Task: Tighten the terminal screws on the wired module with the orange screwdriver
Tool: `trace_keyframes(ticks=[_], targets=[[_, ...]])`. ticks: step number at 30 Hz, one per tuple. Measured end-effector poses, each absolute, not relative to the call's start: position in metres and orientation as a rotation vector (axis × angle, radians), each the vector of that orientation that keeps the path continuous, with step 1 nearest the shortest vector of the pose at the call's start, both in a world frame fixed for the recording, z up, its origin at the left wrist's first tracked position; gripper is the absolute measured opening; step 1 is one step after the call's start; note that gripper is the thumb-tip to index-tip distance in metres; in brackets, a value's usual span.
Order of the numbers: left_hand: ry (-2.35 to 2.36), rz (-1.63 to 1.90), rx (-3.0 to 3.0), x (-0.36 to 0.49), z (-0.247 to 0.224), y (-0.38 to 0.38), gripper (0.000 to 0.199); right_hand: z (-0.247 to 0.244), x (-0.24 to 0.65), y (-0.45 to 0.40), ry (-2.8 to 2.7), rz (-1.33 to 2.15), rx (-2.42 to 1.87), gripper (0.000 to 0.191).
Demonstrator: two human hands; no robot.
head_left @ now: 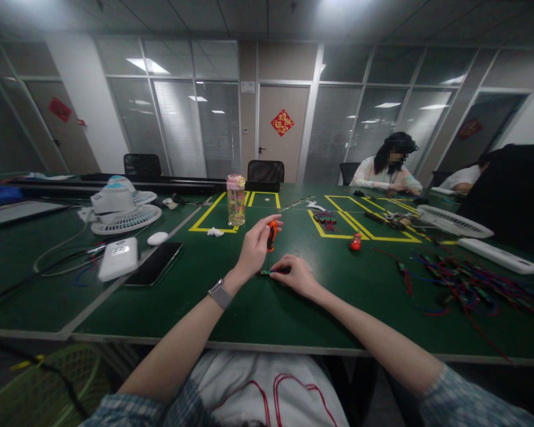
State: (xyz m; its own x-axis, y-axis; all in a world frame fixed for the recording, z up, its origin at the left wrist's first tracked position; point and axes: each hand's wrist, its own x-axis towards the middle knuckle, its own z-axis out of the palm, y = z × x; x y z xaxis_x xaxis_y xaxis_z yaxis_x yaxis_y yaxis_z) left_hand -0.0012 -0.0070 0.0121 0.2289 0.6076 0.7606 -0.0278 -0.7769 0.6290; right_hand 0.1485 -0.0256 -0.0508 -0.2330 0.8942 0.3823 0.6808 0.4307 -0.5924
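My left hand [254, 246] is wrapped round the orange and black handle of a screwdriver [272, 236], held upright. Its thin shaft points down at a small green circuit board [265, 273] on the table. Whether the tip touches the board is too small to tell. With fingertips pinched, my right hand [296, 276] grips the board's right end. Something dark shows under the right fingers, partly hidden. A grey watch [221, 293] is on my left wrist.
Several circuit boards with red and blue wires [467, 284] lie at right. A red object [356, 241], a bottle [236, 201], a phone [155, 264], a white power bank [118, 259] and a fan [127, 218] stand or lie around. A person [389, 166] sits across the table.
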Motion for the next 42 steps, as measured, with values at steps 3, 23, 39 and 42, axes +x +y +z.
trace_keyframes(ticks=[3, 23, 39, 42], targets=[[0.516, 1.568, 1.974, -0.0014, 0.0122, -0.0045, 0.030, -0.0494, 0.1481, -0.0266, -1.997, 0.399, -1.338, 0.012], [0.710, 1.828, 2.110, -0.0028, 0.0107, -0.0058, 0.019, -0.0532, 0.1480, -0.0245, -2.000, 0.374, -1.347, 0.012], [0.834, 1.924, 2.109, -0.0044, 0.0122, -0.0085, 0.017, -0.0515, 0.1473, -0.0250, -1.993, 0.380, -1.362, 0.012], [0.817, 1.907, 2.107, -0.0051, 0.0121, -0.0080, 0.019, -0.0521, 0.1478, -0.0246, -2.004, 0.379, -1.351, 0.012]])
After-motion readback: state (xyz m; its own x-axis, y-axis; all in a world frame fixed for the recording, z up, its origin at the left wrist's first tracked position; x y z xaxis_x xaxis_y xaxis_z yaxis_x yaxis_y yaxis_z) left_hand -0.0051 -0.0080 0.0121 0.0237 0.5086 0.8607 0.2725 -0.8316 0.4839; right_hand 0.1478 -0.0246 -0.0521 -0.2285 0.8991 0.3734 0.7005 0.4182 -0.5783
